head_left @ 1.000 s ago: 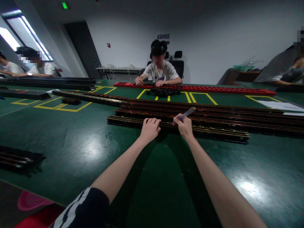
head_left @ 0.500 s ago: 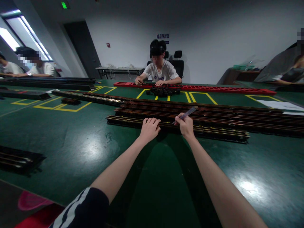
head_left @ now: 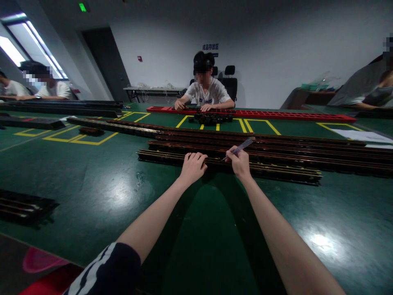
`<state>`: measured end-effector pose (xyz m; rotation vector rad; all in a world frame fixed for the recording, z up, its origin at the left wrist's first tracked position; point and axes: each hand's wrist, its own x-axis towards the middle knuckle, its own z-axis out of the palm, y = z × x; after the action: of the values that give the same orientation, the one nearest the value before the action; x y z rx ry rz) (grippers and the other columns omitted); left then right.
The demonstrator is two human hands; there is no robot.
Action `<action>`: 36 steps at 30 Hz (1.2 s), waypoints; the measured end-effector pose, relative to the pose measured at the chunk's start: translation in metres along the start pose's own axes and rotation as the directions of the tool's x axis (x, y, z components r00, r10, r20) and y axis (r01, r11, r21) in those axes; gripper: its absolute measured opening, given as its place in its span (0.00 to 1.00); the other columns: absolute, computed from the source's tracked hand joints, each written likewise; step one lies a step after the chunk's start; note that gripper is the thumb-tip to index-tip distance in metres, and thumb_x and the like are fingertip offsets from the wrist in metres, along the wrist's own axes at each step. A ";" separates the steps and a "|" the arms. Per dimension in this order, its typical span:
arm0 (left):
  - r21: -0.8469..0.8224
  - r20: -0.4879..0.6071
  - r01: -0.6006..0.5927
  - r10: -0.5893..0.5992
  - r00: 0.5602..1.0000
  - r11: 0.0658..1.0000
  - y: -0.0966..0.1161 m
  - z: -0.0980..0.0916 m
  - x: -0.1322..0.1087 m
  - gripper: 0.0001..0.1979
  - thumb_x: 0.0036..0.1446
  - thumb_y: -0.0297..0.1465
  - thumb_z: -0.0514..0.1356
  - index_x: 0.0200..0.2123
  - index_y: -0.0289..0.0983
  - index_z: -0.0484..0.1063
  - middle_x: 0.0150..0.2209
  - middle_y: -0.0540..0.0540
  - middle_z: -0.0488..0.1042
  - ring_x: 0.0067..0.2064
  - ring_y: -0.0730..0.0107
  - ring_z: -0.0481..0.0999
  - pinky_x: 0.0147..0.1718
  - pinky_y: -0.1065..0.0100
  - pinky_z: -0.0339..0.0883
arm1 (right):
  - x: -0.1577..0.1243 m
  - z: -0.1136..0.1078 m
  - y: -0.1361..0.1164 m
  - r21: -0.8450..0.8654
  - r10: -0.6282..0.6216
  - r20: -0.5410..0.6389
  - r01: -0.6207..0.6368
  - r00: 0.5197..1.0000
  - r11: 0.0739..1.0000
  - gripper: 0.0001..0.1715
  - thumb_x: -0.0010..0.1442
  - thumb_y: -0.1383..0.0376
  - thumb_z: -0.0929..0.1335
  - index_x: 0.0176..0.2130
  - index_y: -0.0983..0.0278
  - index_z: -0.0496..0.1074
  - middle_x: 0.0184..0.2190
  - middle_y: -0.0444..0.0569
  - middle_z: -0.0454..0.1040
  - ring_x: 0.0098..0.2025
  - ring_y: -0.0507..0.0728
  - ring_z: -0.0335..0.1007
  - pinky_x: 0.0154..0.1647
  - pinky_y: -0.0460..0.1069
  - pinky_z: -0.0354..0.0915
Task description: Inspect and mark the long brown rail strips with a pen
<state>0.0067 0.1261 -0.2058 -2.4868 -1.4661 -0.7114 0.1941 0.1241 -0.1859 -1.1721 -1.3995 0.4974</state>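
Observation:
A long dark rail (head_left: 285, 172) with thin brass-coloured strips along it lies crosswise on the green table in front of me. My left hand (head_left: 193, 166) grips it left of its middle, fingers bent over the top and thumb near the front edge. Held like a pen in my right hand (head_left: 238, 162) is a slim tool with a clear, purplish handle (head_left: 243, 145). Its thin dark tip points down and left at the rail, between my two hands. Whether the tip touches the rail, I cannot tell.
More dark rails (head_left: 270, 144) lie just behind, reaching right. Beyond them are a black cluster of parts (head_left: 211, 118) and a long red slotted bar (head_left: 294, 115), where a co-worker (head_left: 208, 92) sits. Another dark bundle (head_left: 26, 207) lies at the left, and white paper (head_left: 362, 135) at the right.

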 end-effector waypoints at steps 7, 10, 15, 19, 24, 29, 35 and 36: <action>0.009 -0.013 -0.004 0.004 1.000 1.000 0.000 0.001 0.000 0.15 0.60 0.29 0.53 0.50 0.38 0.70 0.48 0.44 0.74 0.51 0.60 0.71 0.55 0.54 0.57 | 0.000 0.000 0.001 0.009 0.000 0.006 0.000 1.000 1.000 0.10 0.52 0.60 0.64 0.23 0.61 0.66 0.17 0.44 0.70 0.22 0.56 0.69 0.31 0.51 0.63; 0.010 -0.018 -0.005 0.005 1.000 1.000 -0.001 0.002 0.000 0.15 0.61 0.29 0.53 0.50 0.39 0.70 0.48 0.44 0.74 0.51 0.60 0.71 0.55 0.55 0.57 | 0.000 0.000 0.002 0.007 0.000 0.007 0.000 1.000 1.000 0.10 0.52 0.60 0.64 0.23 0.61 0.66 0.16 0.43 0.70 0.22 0.56 0.69 0.32 0.51 0.63; -0.006 0.002 0.004 -0.004 1.000 1.000 -0.001 0.001 0.000 0.16 0.61 0.30 0.53 0.51 0.38 0.69 0.49 0.43 0.74 0.52 0.60 0.70 0.56 0.54 0.57 | 0.000 0.000 0.002 -0.010 0.010 0.014 -0.010 1.000 1.000 0.09 0.52 0.61 0.64 0.22 0.61 0.66 0.16 0.44 0.70 0.22 0.56 0.69 0.31 0.51 0.63; -0.011 0.016 0.007 -0.007 1.000 1.000 0.001 -0.001 0.001 0.15 0.61 0.30 0.53 0.51 0.38 0.69 0.50 0.43 0.74 0.52 0.59 0.70 0.56 0.53 0.57 | 0.000 -0.001 0.000 -0.040 0.008 0.021 -0.007 1.000 0.999 0.09 0.51 0.60 0.64 0.22 0.61 0.66 0.16 0.44 0.70 0.22 0.56 0.69 0.32 0.50 0.62; -0.010 0.027 0.011 -0.011 1.000 1.000 0.001 -0.002 0.001 0.16 0.61 0.30 0.53 0.51 0.39 0.69 0.50 0.43 0.74 0.52 0.59 0.70 0.56 0.53 0.57 | -0.001 -0.001 -0.003 -0.058 0.001 0.026 0.001 1.000 0.998 0.11 0.51 0.58 0.64 0.22 0.61 0.66 0.16 0.44 0.69 0.22 0.57 0.69 0.32 0.51 0.63; -0.006 0.012 0.005 -0.005 1.000 1.000 0.000 -0.001 0.001 0.15 0.60 0.30 0.53 0.50 0.39 0.69 0.49 0.44 0.74 0.52 0.60 0.70 0.56 0.54 0.57 | -0.001 -0.001 -0.004 -0.072 -0.002 0.031 0.005 1.000 0.997 0.11 0.51 0.58 0.64 0.22 0.60 0.66 0.16 0.45 0.70 0.23 0.57 0.69 0.31 0.51 0.64; -0.001 0.009 0.002 -0.002 1.000 1.000 0.001 -0.001 0.000 0.16 0.61 0.29 0.52 0.51 0.39 0.69 0.49 0.43 0.74 0.52 0.59 0.70 0.55 0.54 0.57 | 0.000 -0.001 -0.003 -0.088 -0.005 0.027 0.007 1.000 0.996 0.10 0.51 0.58 0.64 0.22 0.60 0.66 0.16 0.45 0.70 0.22 0.56 0.69 0.31 0.50 0.64; 0.002 0.008 0.001 -0.001 1.000 1.000 0.001 -0.001 0.000 0.16 0.61 0.29 0.52 0.51 0.39 0.69 0.49 0.43 0.74 0.52 0.59 0.70 0.55 0.54 0.57 | 0.000 -0.001 -0.002 -0.085 0.000 0.027 0.002 1.000 0.996 0.10 0.51 0.59 0.64 0.22 0.60 0.66 0.16 0.45 0.70 0.22 0.56 0.69 0.32 0.51 0.64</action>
<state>0.0076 0.1252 -0.2047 -2.4904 -1.4709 -0.7001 0.1940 0.1230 -0.1836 -1.2369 -1.4563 0.4576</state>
